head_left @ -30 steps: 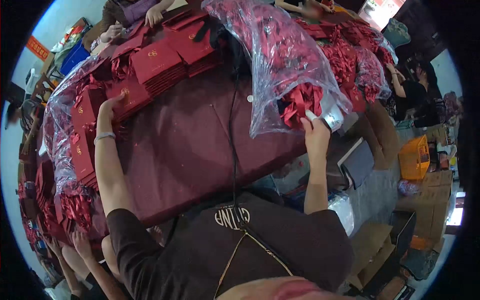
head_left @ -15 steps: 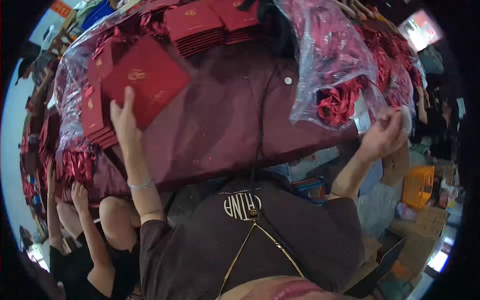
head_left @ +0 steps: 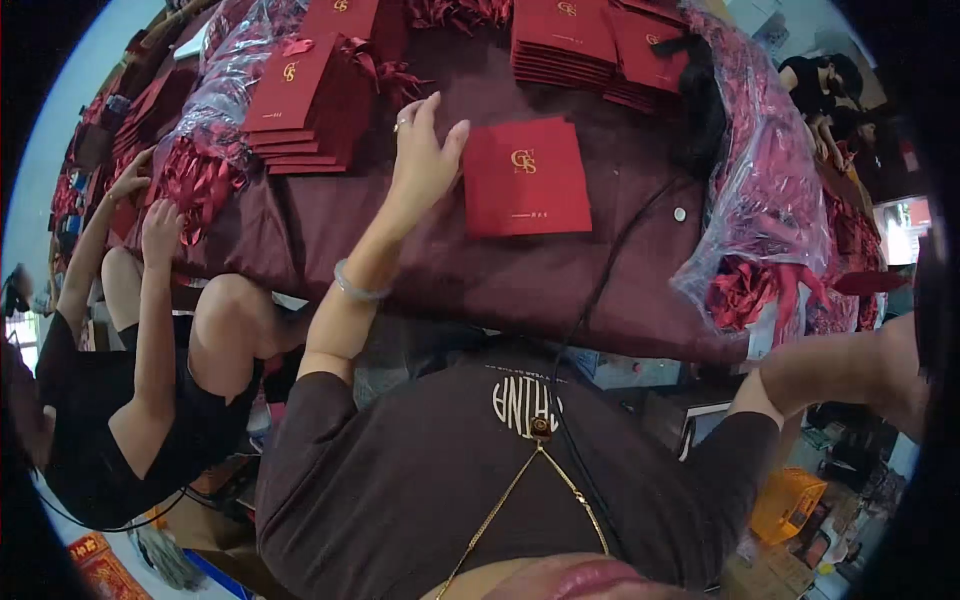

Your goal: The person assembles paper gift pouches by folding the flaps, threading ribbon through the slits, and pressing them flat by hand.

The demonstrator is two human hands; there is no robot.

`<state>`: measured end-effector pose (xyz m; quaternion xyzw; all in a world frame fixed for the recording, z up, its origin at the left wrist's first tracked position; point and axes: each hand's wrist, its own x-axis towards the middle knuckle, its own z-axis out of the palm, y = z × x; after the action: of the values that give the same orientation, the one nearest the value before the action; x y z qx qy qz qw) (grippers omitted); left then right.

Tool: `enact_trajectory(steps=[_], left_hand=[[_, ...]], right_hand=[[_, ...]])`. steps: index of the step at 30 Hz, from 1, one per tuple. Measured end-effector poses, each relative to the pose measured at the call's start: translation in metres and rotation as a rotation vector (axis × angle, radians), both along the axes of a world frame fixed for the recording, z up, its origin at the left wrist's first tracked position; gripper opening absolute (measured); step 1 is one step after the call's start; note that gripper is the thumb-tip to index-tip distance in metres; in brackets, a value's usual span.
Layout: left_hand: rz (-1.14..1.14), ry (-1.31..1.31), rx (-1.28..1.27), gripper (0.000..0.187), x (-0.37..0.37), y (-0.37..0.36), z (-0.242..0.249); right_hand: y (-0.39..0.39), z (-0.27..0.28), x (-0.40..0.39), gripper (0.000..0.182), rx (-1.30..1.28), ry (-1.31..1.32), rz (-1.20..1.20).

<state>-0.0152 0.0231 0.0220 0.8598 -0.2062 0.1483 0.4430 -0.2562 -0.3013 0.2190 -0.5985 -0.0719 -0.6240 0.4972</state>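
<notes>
My left hand [head_left: 425, 155] hovers with its fingers apart at the left edge of a square red item with a gold logo [head_left: 527, 190], which lies flat on the dark red cloth. Nothing is in that hand. At the far right edge is my right hand [head_left: 903, 375], blurred and partly cut off; its fingers cannot be made out. Left of my left hand stands a stack of similar red items [head_left: 295, 95]. Clear plastic with red ribbons [head_left: 742, 295] lies at the cloth's right side.
More red stacks [head_left: 565, 45] stand at the back. A black cord [head_left: 625, 260] crosses the cloth near a white round object [head_left: 679, 214]. At the left sits another person [head_left: 150, 400], hands near red ribbons [head_left: 195, 180]. An orange crate [head_left: 787, 505] is at lower right.
The red item that was at my left hand by the left stack now lies flat mid-cloth, my left hand off it. My right hand has moved from the ribbons to the far right. The view has shifted.
</notes>
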Motion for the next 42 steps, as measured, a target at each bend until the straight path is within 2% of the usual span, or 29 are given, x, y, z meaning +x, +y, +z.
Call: enact_trajectory(steps=[2,3,5,6,9,12,16,18,19,21,22,24,25,28,29,32,34,37,39,42], left_hand=[[-0.224,0.079,0.081,0.067,0.017,0.004,0.016],[-0.331,0.217,0.068,0.080,0.024,0.003,0.017],[-0.427,0.287,0.262,0.092,0.024,0.004,0.017],[-0.408,0.249,0.333,0.092,0.023,0.000,0.011],[-0.404,0.260,0.313,0.074,0.028,-0.005,-0.001],[-0.347,0.121,0.265,0.070,0.025,-0.002,-0.006],[-0.234,0.152,0.096,0.070,0.019,-0.006,-0.011],[-0.213,0.077,0.111,0.065,0.017,-0.007,-0.006],[-0.216,0.044,0.081,0.062,0.017,-0.007,-0.005],[-0.227,0.024,0.050,0.060,0.015,-0.009,-0.003],[-0.222,0.029,0.024,0.058,0.013,-0.011,-0.003],[-0.190,0.004,0.016,0.055,0.012,-0.014,-0.010],[-0.192,0.013,0.010,0.055,0.014,-0.014,-0.013],[-0.252,0.203,-0.063,0.049,0.019,-0.012,-0.021],[-0.256,0.209,-0.062,0.049,0.020,-0.012,-0.023],[-0.312,0.170,-0.018,0.049,0.018,-0.011,-0.019],[-0.415,0.392,-0.123,0.043,0.018,-0.009,-0.010],[-0.469,0.524,-0.203,0.038,0.019,-0.007,-0.006],[-0.474,0.586,-0.250,0.037,0.020,-0.006,-0.009],[-0.455,0.701,-0.311,0.033,0.020,-0.007,-0.008]], right_hand=[[0.013,0.005,0.006,0.025,0.000,0.034,0.099],[0.020,0.007,0.010,0.026,0.004,0.055,0.148],[0.035,0.007,0.018,0.027,0.028,0.106,0.251],[0.042,0.006,0.024,0.028,0.045,0.136,0.302],[0.067,-0.002,0.042,0.030,0.121,0.255,0.471],[0.089,-0.018,0.066,0.032,0.231,0.415,0.639],[0.101,-0.066,0.094,0.034,0.422,0.684,0.913],[0.111,-0.079,0.102,0.033,0.463,0.853,0.978],[0.112,-0.092,0.107,0.032,0.394,0.950,0.955],[0.131,-0.115,0.115,0.031,0.166,1.115,0.658],[0.137,-0.121,0.119,0.028,0.058,1.194,0.591],[0.142,-0.143,0.131,0.026,-0.238,1.130,0.490],[0.146,-0.146,0.136,0.022,-0.350,1.122,0.363],[0.151,-0.169,0.148,0.018,-0.344,1.015,0.329],[0.151,-0.170,0.148,0.018,-0.386,1.112,0.257],[0.152,-0.183,0.150,0.020,-0.420,1.130,0.217],[0.152,-0.189,0.151,0.020,-0.390,1.158,0.222],[0.154,-0.190,0.154,0.021,-0.407,1.197,0.211],[0.154,-0.197,0.155,0.019,-0.350,1.071,0.213],[0.153,-0.192,0.155,0.019,-0.324,1.115,0.210]])
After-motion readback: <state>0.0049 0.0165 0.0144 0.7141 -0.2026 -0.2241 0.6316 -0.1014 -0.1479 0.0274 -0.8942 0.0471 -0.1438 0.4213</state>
